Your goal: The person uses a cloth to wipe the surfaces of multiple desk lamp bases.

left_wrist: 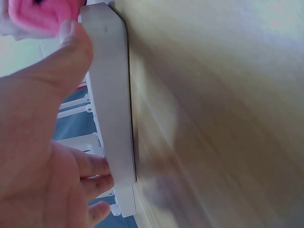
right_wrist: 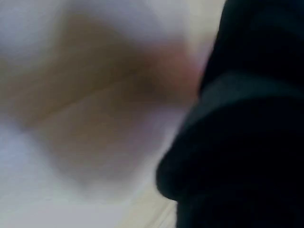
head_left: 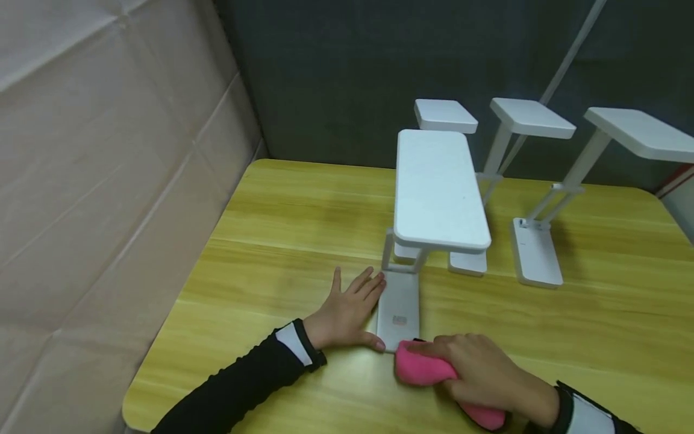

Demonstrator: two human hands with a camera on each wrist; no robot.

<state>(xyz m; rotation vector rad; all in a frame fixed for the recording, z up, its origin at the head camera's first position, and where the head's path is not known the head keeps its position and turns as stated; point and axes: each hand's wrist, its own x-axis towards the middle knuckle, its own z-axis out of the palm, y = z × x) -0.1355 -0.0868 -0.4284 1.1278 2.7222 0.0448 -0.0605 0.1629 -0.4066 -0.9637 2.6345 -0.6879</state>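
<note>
A white folding desk lamp (head_left: 441,187) stands in the middle of the table in the head view, its flat head raised over its base (head_left: 398,304). My left hand (head_left: 347,313) lies with spread fingers along the base's left edge. In the left wrist view, the thumb and fingertips touch the side of the base (left_wrist: 111,104). With curled fingers, my right hand (head_left: 482,374) grips a pink cloth (head_left: 420,364) at the base's near right corner. The right wrist view is blurred, with a dark sleeve (right_wrist: 247,152) covering its right side.
More white lamps stand behind and to the right: one rear lamp (head_left: 444,114), another beside it (head_left: 531,117), and a third (head_left: 537,253) farther right. They rest on a wood-grain table (head_left: 303,223). A pale draped sheet (head_left: 119,181) borders the left side, a dark surface (head_left: 325,78) the back.
</note>
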